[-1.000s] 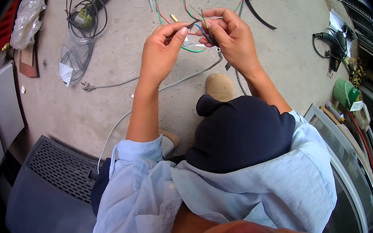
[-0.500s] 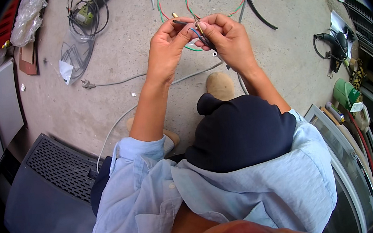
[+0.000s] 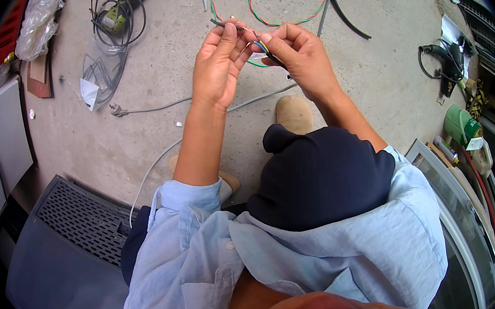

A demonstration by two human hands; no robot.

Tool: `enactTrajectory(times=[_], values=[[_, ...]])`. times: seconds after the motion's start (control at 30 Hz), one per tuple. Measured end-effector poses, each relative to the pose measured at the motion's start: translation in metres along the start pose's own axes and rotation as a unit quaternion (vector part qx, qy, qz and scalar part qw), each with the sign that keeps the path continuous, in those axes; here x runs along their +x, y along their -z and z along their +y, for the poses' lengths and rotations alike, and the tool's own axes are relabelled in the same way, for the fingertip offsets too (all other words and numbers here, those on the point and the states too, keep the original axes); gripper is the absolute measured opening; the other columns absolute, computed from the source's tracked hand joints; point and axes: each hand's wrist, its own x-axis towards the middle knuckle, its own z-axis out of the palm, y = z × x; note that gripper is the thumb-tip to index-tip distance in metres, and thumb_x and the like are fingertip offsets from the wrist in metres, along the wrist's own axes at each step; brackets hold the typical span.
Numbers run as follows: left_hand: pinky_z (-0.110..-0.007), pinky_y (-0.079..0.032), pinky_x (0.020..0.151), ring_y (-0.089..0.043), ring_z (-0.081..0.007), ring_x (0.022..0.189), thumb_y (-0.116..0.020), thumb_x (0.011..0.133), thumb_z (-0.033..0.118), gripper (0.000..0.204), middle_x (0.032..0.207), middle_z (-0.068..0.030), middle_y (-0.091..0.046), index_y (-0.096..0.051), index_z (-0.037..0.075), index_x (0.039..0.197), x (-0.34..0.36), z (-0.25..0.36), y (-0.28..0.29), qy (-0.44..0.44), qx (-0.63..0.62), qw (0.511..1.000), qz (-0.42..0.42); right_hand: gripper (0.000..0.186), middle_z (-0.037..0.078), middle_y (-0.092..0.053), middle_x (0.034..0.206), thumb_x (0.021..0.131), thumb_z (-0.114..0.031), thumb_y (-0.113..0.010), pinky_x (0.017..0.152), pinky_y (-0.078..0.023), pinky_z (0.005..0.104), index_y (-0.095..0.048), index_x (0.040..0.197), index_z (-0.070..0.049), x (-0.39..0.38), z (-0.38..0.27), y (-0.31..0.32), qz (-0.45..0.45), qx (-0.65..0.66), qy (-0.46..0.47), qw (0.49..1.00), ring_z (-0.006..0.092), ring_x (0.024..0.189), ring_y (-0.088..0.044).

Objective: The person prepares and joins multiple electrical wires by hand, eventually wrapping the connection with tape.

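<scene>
Bright, even daylight; soft shadows, sharp centre, fisheye-bent dark rim.

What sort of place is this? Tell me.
Probably an outdoor repair or workshop spot: bare concrete floor, loose wires strewn about, a power tool with its cord, and a dismantled grey appliance casing.

A dark grey plastic casing with a slotted grille (image 3: 79,217) sits on the concrete floor (image 3: 155,134). Beyond the casing, a white cord with a 2-pin plug (image 3: 117,111) trails across the floor. Farther beyond it lie a crumpled clear plastic bag (image 3: 101,79) and a green power tool wrapped in black cable (image 3: 115,17). Well to the casing's right are a black corded tool (image 3: 444,61) and a green tape roll (image 3: 460,126).
</scene>
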Motion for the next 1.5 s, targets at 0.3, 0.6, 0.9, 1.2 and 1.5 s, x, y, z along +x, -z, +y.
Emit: enactTrajectory(times=[0.3,0.6,0.9,1.2,1.5], values=[[-0.03,-0.054,0.086,-0.066,-0.0133,0.091,-0.059,0.096,0.025,0.02,0.095,-0.0053,-0.066,-0.058,0.008,0.106,-0.0002,0.0012,0.0023,0.01,-0.011,1.0,-0.024,0.02,0.004,-0.067,0.08,0.091,-0.02,-0.066,0.069,-0.053,0.0218,-0.06,0.084,-0.001,0.0004,-0.0001,0.0012,-0.005,0.022,-0.004,1.0,0.0055,0.073,-0.061],[-0.03,-0.054,0.085,-0.065,-0.0134,0.09,-0.06,0.095,0.026,0.021,0.094,-0.0047,-0.066,-0.058,0.007,0.106,-0.0012,0.0018,0.0005,0.015,-0.009,1.0,-0.018,0.02,0.007,-0.069,0.085,0.09,-0.018,-0.067,0.07,-0.053,0.0221,-0.059,0.081,-0.001,0.0,-0.0004,0.0023,-0.009,0.025,0.0,1.0,0.0067,0.075,-0.062],[-0.031,-0.054,0.085,-0.065,-0.0131,0.091,-0.061,0.095,0.026,0.023,0.096,-0.0045,-0.066,-0.058,0.007,0.106,-0.0014,0.001,-0.0001,0.016,-0.005,1.0,-0.018,0.021,0.007,-0.069,0.084,0.09,-0.019,-0.068,0.068,-0.051,0.0208,-0.06,0.08,-0.002,0.0003,0.0011,0.0053,-0.007,0.016,-0.005,1.0,0.0073,0.075,-0.063],[-0.031,-0.054,0.085,-0.065,-0.0126,0.091,-0.061,0.095,0.025,0.021,0.097,-0.0037,-0.066,-0.059,0.007,0.106,-0.0017,0.0003,0.0003,0.005,0.02,1.0,-0.019,0.02,0.008,-0.069,0.084,0.089,-0.017,-0.068,0.068,-0.051,0.0206,-0.06,0.08,-0.002,-0.0003,-0.0001,0.0038,-0.003,0.027,-0.005,1.0,0.0073,0.076,-0.063],[-0.032,-0.054,0.085,-0.064,-0.0137,0.091,-0.061,0.095,0.022,0.021,0.098,-0.0056,-0.066,-0.059,0.005,0.106,-0.0041,0.0015,-0.0045,-0.036,0.087,0.995,-0.018,0.02,0.004,-0.067,0.078,0.089,-0.018,-0.069,0.066,-0.048,0.0196,-0.06,0.08,-0.003,0.0003,0.0027,0.0071,-0.004,0.02,-0.012,1.0,0.0061,0.073,-0.061]])
